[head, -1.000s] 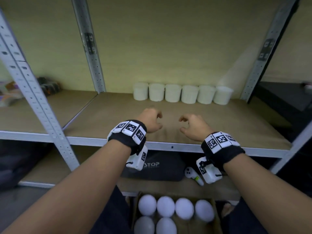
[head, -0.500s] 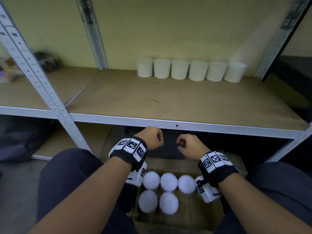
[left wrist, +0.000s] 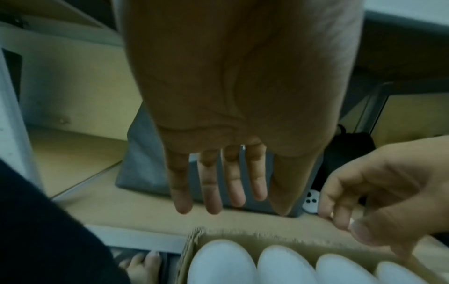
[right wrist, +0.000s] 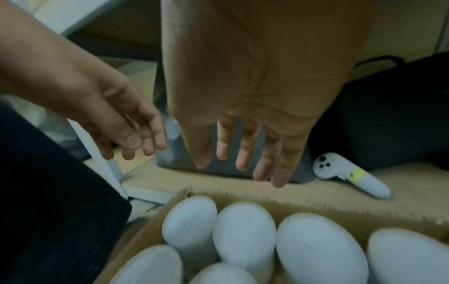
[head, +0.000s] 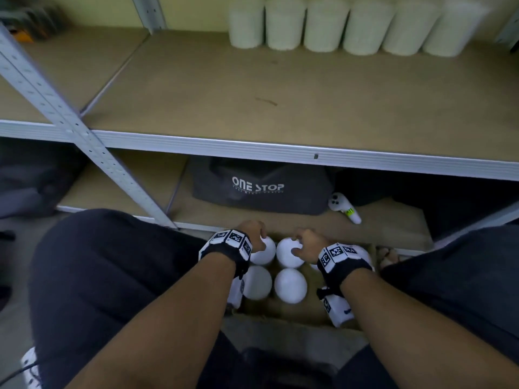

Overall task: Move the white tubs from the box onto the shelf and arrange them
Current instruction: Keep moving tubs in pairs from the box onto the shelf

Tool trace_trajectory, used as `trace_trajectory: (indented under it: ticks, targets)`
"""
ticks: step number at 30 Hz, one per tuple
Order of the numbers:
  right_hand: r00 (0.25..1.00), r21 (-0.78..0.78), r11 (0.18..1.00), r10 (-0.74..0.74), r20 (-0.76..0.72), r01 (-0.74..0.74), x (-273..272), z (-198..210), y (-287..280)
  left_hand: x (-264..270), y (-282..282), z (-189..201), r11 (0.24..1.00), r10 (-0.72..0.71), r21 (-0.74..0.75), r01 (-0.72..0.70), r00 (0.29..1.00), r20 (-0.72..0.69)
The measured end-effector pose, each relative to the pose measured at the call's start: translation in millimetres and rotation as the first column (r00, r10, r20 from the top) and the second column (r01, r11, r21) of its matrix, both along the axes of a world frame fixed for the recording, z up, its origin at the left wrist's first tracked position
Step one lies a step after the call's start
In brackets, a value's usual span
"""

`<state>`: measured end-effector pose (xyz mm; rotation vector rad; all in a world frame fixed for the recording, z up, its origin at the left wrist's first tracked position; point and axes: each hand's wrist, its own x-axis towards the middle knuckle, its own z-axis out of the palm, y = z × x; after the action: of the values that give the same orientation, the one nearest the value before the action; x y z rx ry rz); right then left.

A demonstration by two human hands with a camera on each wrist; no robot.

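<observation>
Several white tubs [head: 290, 286] stand upright in a cardboard box [head: 297, 315] on the floor between my knees. My left hand [head: 254, 233] hovers over the far-left tub [head: 265, 252], and my right hand [head: 304, 242] over the tub beside it [head: 285, 256]. In the left wrist view the left hand [left wrist: 218, 192] has straight, spread fingers above the tubs [left wrist: 223, 263] and holds nothing. The right wrist view shows the right hand [right wrist: 245, 153] equally spread above the tubs [right wrist: 245, 230]. A row of several white tubs [head: 323, 26] lines the back of the shelf [head: 280, 108].
A grey "ONE STOP" bag [head: 261, 186] and a white controller [head: 345, 207] lie on the lower shelf just beyond the box. A metal upright [head: 70, 119] slants at the left. My dark-trousered knees [head: 112, 276] flank the box.
Both hands have dropped from the shelf's front edge down to the box, and their loosely curled fingers have straightened. The head view has tilted down toward the box.
</observation>
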<state>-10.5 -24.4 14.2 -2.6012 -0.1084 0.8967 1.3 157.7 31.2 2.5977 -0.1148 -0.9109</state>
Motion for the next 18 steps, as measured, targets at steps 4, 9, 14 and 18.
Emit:
trace_trajectory:
  ticks: [4,9,14,18]
  targets:
    - [0.997,-0.053,0.998,0.027,-0.070,-0.031,-16,-36,6,-6,-6,-32,0.997,-0.063,0.030,0.065,0.997,-0.047]
    - [0.980,-0.147,0.983,0.081,-0.182,-0.109,-30,-70,7,-16,-10,-68,0.981,-0.122,0.125,0.149,0.972,-0.201]
    - [0.974,-0.130,0.983,0.099,-0.204,-0.127,-34,-92,7,-27,-14,-99,0.983,-0.120,0.106,0.151,0.961,-0.251]
    - [0.984,-0.098,0.988,0.107,-0.142,-0.122,-47,-105,11,-36,-19,-110,0.982,-0.107,0.126,0.140,0.965,-0.239]
